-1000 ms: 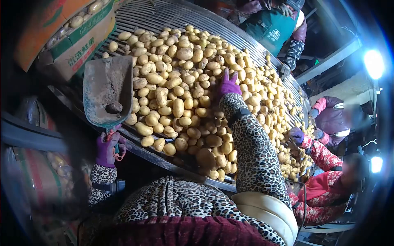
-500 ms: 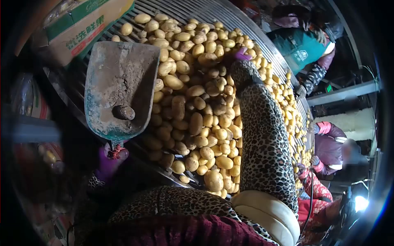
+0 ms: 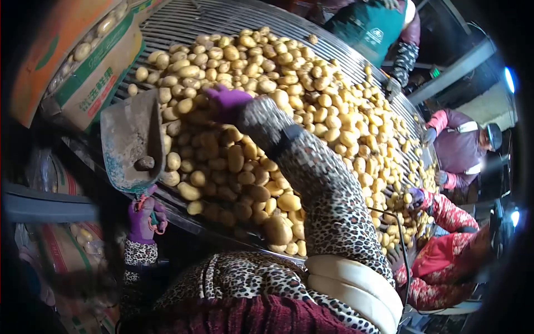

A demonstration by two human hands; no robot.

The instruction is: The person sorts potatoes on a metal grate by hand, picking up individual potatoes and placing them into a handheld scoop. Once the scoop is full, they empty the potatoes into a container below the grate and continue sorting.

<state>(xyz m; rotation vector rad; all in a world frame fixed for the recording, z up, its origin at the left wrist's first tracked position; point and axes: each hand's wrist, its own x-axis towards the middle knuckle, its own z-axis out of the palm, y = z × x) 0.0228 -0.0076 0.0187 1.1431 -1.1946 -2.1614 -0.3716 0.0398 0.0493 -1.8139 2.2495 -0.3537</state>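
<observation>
My left hand (image 3: 143, 219), in a purple glove, is closed around the handle of a dirty metal scoop (image 3: 125, 133), by a bit of red string. The scoop's blade rests at the left edge of a heap of potatoes (image 3: 283, 94); inside it lie dried soil and one dark lump (image 3: 144, 163), a potato or a clod. Over the heap's upper left reaches my right hand (image 3: 229, 103), also gloved in purple. Its fingers look spread against the potatoes, with nothing visibly gripped.
Under the potatoes runs a slatted metal table (image 3: 189, 22). A printed carton (image 3: 94, 83) stands at the upper left, with bagged potatoes near it. Co-workers in a green apron (image 3: 367, 30), a purple top (image 3: 459, 147) and a red patterned top (image 3: 445, 256) work along the far side.
My right hand has swept left across the heap, nearer the scoop. The view has shifted, so the scoop sits further left and more of my left hand shows. Potatoes beside the scoop have moved.
</observation>
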